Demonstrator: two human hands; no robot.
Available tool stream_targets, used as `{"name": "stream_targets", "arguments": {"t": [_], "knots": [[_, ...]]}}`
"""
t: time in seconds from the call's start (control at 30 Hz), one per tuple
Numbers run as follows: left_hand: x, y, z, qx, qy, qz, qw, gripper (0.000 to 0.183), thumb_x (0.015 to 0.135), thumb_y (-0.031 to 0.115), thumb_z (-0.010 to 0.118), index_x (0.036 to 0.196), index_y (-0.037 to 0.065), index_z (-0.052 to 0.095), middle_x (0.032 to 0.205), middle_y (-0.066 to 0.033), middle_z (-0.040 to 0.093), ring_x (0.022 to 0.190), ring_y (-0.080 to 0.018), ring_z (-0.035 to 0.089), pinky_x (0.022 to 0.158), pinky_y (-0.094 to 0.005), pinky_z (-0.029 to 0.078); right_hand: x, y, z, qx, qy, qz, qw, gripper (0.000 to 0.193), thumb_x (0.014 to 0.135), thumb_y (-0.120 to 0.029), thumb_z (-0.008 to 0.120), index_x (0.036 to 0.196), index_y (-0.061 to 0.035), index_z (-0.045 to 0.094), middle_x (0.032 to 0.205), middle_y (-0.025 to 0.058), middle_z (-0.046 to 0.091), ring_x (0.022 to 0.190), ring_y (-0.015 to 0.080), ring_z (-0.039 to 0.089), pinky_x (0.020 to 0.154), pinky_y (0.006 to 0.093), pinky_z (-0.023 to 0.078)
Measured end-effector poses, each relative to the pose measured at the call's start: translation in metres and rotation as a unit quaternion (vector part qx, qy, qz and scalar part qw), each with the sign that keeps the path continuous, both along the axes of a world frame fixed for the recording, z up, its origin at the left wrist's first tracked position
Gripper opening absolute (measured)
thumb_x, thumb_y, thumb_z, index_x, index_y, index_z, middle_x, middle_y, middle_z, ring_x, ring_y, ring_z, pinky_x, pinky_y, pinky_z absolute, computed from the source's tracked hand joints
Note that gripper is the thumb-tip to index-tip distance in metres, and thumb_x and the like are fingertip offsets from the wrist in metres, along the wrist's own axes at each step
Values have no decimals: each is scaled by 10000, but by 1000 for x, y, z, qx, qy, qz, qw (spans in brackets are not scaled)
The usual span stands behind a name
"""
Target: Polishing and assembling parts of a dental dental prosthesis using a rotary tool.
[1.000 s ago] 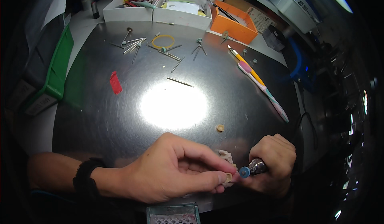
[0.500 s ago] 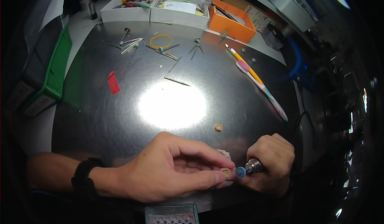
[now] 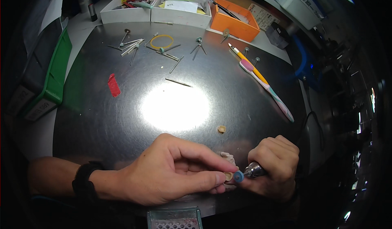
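Observation:
My left hand, with a black band on its wrist, pinches a small tan dental crown between thumb and forefinger. My right hand is wrapped round a metal rotary handpiece. A blue grinding wheel on its tip sits right at the crown's edge; whether they touch I cannot tell. Partly hidden behind my left fingers is a whitish dental model. A second tan crown lies on the dark metal tabletop just beyond my hands.
Several metal burs and a yellow rubber band lie at the back. A toothbrush rests beside a yellow pencil-like tool on the right. White boxes and an orange box line the far edge; a green bin stands left.
My right hand has shifted slightly left, bringing the blue wheel closer against the crown. My left hand keeps its pinch, and the whole view has shifted a little.

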State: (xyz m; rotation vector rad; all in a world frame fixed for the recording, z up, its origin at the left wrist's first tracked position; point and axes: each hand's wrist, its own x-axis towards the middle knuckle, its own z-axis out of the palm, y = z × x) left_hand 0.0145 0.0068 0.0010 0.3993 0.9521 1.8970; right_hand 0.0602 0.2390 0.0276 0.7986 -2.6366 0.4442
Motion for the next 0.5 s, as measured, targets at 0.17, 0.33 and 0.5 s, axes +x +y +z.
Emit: {"name": "stream_targets", "arguments": {"t": [0.17, 0.33, 0.5], "knots": [[-1, -1, 1, -9, 11, -3, 1000, 260, 939, -60, 588, 1194, -101, 615, 1176, -226, 633, 1018, -213, 672, 924, -296, 563, 1, -1, -1, 4, -4, -2, 1000, 500, 672, -447, 830, 595, -114, 465, 541, -5, 403, 449, 156, 438, 449, 320, 283], [-2, 0, 2, -25, 21, -9, 999, 260, 941, -56, 587, 1197, -99, 615, 1166, -219, 640, 1013, -206, 673, 919, -289, 562, 0, -2, -1, 2, 0, 1, 1000, 484, 678, -442, 833, 608, -116, 482, 544, -6, 403, 449, 151, 437, 451, 320, 283], [-1, 0, 2, -22, 13, -6, 1000, 260, 942, -56, 587, 1197, -99, 613, 1164, -217, 643, 1011, -201, 674, 916, -287, 563, 1, -2, -1, 3, -9, 5, 1000, 473, 685, -439, 833, 618, -117, 493, 548, -7, 407, 449, 153, 439, 452, 321, 283]]}}
